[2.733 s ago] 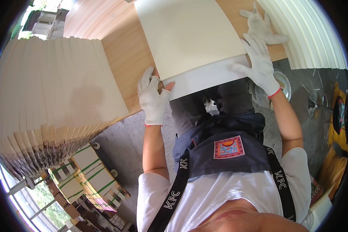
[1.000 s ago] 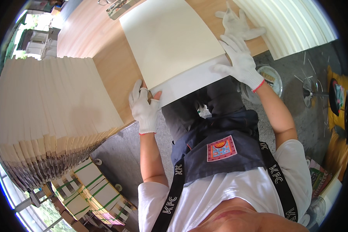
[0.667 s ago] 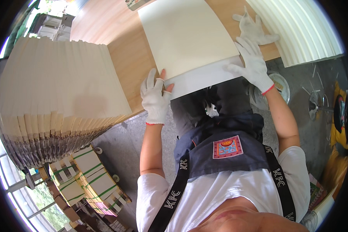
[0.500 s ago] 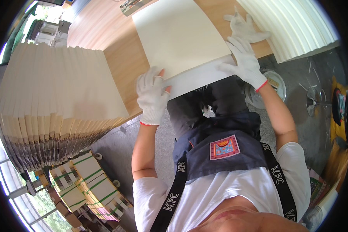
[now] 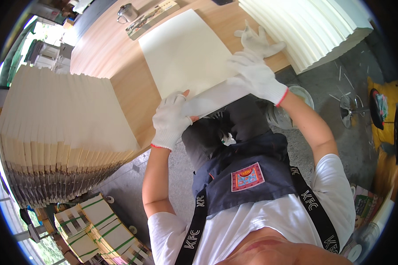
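Observation:
A large cream paper sheet [image 5: 183, 53] lies on the wooden table [image 5: 106, 48], its near edge hanging over the table's front edge. My left hand [image 5: 172, 119], in a white glove, grips the sheet's near left corner with the thumb on top. My right hand [image 5: 254, 75], also gloved, presses flat on the near right part of the sheet. A spare white glove [image 5: 256, 39] lies on the table just beyond my right hand.
A tall fanned stack of cream sheets [image 5: 62, 132] fills the left. Another white fanned stack [image 5: 305, 26] stands at the right. A metal cup [image 5: 127, 12] and a printed strip [image 5: 152, 17] sit at the far table edge. Bundled stacks [image 5: 97, 225] lie on the floor.
Over the frames my left hand has slid along the sheet's near edge and closed on its corner. My right hand stays pressed on the sheet. The view has shifted slightly.

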`<state>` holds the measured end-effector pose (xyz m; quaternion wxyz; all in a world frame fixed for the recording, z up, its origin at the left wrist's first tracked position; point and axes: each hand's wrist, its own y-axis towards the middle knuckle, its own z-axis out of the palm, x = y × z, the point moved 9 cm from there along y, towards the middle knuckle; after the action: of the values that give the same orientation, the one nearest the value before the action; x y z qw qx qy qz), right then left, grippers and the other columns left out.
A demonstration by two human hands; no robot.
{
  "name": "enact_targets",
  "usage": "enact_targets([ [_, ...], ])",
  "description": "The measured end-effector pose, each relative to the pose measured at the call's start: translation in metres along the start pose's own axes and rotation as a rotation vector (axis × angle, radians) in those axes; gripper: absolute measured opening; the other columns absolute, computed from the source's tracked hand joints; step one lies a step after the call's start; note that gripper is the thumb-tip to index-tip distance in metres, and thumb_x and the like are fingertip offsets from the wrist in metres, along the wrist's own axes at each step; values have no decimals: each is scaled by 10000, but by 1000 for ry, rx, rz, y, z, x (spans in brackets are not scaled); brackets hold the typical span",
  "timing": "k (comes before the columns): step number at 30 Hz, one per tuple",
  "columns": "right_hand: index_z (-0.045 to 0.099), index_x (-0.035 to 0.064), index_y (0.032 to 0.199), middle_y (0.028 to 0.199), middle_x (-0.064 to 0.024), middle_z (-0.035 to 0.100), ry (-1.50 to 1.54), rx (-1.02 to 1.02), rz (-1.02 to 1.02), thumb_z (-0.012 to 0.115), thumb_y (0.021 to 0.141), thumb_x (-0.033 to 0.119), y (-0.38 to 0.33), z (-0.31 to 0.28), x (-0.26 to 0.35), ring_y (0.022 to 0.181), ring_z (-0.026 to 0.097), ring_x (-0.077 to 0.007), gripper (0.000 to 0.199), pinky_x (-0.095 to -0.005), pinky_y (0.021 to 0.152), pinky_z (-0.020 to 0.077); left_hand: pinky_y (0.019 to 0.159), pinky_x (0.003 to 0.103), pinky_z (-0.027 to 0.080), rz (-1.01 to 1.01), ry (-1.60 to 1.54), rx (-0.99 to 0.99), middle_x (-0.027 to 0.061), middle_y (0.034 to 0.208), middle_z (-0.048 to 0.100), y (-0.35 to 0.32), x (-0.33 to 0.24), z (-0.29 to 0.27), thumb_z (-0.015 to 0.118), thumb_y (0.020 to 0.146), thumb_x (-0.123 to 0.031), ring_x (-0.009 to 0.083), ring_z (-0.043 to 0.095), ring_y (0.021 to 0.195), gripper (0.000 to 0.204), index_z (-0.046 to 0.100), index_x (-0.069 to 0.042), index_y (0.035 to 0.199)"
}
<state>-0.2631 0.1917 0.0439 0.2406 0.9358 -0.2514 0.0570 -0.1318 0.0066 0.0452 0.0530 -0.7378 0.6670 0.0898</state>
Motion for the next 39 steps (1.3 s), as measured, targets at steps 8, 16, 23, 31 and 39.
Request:
enact_targets([
  [8,718,87,758,822,-94,678,-59,425,-128,567,880,536,43,32,11,830,621,-286,489,-429,770,477,836,389,532,112,114,-71,27,1185,657,2,0,10,688,783,-138,271,652,1038,372,653,-165,1152],
  [16,700,16,676,540,-105,574,128,718,33,636,801,567,65,36,-10,533,566,-272,568,-423,547,429,691,307,491,-164,-426,122,68,913,698,42,66,19,710,851,-197,174,646,772,178,731,-50,950],
  [23,736,85,795,671,-46,637,496,472,242,726,792,427,58,53,-38,645,593,-197,342,-345,626,455,640,281,450,-253,-638,102,34,806,614,50,94,36,834,757,-129,118,580,732,243,678,38,841],
  [31,758,108,862,759,-44,692,497,315,151,719,821,413,52,63,-42,733,639,-187,310,-328,675,476,625,276,450,-253,-698,110,25,788,599,49,97,43,838,765,-138,104,551,697,260,649,37,800],
  [39,733,100,852,793,-48,691,528,319,190,733,814,413,53,62,-42,752,645,-197,316,-333,687,482,658,291,489,-229,-507,188,50,932,618,53,109,54,850,738,-160,129,583,719,325,664,-26,969],
])
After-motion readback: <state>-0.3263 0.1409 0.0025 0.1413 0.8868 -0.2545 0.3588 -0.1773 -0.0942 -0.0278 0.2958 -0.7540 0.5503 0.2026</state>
